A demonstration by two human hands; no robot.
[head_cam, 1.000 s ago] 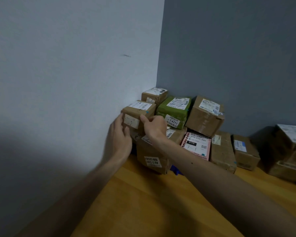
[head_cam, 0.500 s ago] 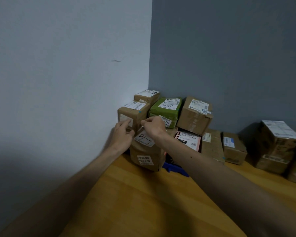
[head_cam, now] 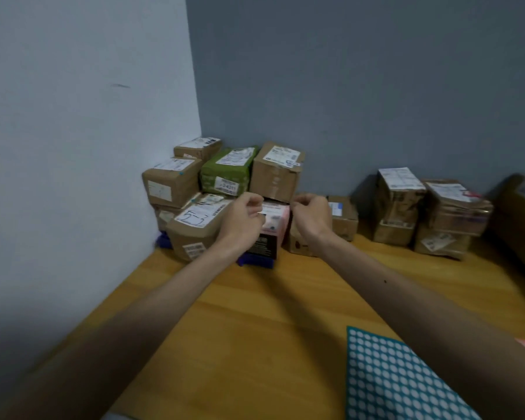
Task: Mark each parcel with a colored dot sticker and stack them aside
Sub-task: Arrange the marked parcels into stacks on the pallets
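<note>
Parcels (head_cam: 176, 184) stacked in far-left corner, both hands at the pile.
Pink box (head_cam: 275, 220) sits low in stack betw. left hand (head_cam: 242, 220) & right hand (head_cam: 312, 216); both w/ fingers curled, blurred, so can't tell if they pinch anything. Green box (head_cam: 225, 172) above. Teal sticker sheet (head_cam: 388, 380) lies near right on wood table (head_cam: 255, 328).

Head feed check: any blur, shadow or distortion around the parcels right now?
Head view: dim, flat light; left hand and right hand slightly motion-blurred; far-right parcel smeared and dark; soft arm shadows on the table; sticker sheet sharp.
</note>
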